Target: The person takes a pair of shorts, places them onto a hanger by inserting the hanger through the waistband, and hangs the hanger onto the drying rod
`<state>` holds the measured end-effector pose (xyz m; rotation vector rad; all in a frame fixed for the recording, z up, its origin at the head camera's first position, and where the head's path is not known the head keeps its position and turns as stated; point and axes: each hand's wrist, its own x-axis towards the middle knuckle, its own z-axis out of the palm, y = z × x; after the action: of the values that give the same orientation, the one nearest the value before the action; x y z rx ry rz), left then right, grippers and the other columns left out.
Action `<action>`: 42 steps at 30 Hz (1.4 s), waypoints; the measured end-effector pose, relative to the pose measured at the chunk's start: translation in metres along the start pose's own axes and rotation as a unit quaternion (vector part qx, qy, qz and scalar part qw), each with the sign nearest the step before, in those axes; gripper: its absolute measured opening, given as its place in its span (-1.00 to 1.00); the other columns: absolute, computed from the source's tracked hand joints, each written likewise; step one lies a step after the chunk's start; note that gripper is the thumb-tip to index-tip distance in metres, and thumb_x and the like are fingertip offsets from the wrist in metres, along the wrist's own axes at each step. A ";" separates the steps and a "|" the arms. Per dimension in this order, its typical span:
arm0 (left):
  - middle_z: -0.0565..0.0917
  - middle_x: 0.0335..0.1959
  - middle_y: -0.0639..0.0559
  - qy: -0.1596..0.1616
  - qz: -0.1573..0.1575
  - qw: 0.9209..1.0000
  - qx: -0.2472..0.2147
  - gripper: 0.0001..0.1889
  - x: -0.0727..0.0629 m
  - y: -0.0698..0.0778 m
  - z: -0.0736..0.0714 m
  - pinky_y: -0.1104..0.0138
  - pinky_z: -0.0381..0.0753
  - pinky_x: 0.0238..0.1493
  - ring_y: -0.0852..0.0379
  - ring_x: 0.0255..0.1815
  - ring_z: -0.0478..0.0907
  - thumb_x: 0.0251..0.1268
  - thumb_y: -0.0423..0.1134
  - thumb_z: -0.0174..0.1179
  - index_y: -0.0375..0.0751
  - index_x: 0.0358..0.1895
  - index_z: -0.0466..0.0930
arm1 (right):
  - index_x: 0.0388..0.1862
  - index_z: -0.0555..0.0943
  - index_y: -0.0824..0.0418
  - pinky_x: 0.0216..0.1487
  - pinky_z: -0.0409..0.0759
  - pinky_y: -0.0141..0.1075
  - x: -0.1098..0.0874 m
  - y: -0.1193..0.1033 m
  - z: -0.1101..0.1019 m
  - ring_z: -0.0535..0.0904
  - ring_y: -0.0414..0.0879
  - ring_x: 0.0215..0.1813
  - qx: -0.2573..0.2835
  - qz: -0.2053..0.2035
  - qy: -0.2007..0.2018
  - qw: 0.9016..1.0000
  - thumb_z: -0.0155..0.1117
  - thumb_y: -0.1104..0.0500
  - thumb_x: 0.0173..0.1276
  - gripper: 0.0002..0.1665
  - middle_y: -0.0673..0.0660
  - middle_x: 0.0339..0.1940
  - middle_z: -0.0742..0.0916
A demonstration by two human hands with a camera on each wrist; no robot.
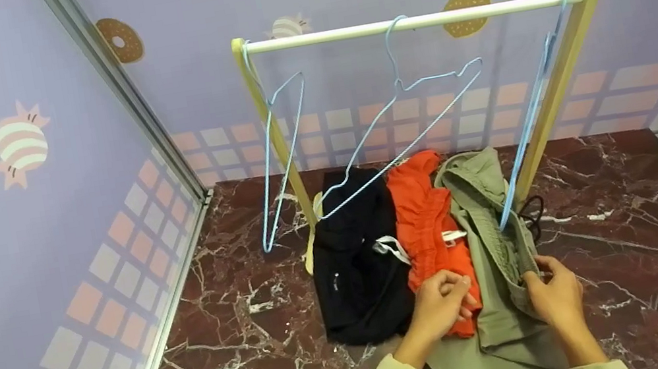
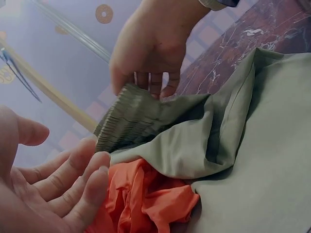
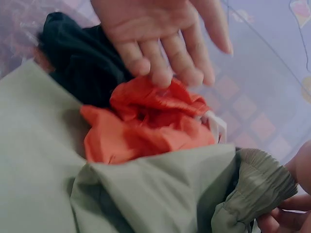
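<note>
1. Head view: the right hand point(image 1: 558, 293) pinched the waistband point(image 1: 526, 255) of the olive trousers point(image 1: 487, 291), which lay mostly left of that grip, their long axis running from beyond it back toward the person. A blue hanger point(image 1: 526, 131) hung beyond the grip; the left hand point(image 1: 440, 306) was farther left, over an orange garment point(image 1: 430, 228).
2. Left wrist view: the left fingers were loosely spread, holding nothing; the right hand was nearer the waistband.
3. Right wrist view: gathered cloth sat within the right hand's pinch.
</note>
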<state>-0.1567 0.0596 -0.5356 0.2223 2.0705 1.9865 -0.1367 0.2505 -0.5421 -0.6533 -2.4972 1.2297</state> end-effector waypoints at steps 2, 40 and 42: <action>0.70 -0.48 -0.28 -0.005 -0.004 1.000 -0.007 -0.79 0.002 0.002 0.002 0.25 0.65 -0.54 0.05 -0.64 0.61 0.38 -0.16 0.16 -0.27 -0.24 0.59 | 0.11 0.59 0.27 -0.14 0.41 -0.21 0.000 -0.004 -0.002 0.60 0.02 -0.17 0.008 0.001 0.004 1.000 0.14 0.25 0.27 -0.59 0.31 -0.09 0.72; 0.68 -0.38 -0.16 -0.049 -0.083 0.985 -0.143 -0.59 0.035 0.014 0.049 0.15 0.69 -0.46 0.06 -0.66 0.60 0.44 0.05 0.03 -0.28 -0.10 0.59 | -0.16 0.75 0.12 -0.42 0.41 -0.58 -0.046 -0.058 -0.047 0.48 -0.44 -0.50 0.046 -0.067 0.085 0.993 0.23 0.36 0.18 -0.70 0.11 -0.36 0.77; 0.69 -0.16 -0.22 -0.052 -0.085 0.983 -0.151 -0.48 0.035 0.014 0.050 0.12 0.69 -0.43 -0.01 -0.61 0.65 0.43 0.04 0.04 -0.37 0.15 0.48 | -0.18 0.75 0.13 -0.42 0.42 -0.56 -0.049 -0.060 -0.048 0.50 -0.41 -0.50 0.055 -0.070 0.090 0.992 0.23 0.38 0.18 -0.70 0.09 -0.37 0.77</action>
<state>-0.1767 0.1188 -0.5258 0.0829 1.6385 2.1001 -0.0901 0.2262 -0.4680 -0.5280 -2.2678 1.1914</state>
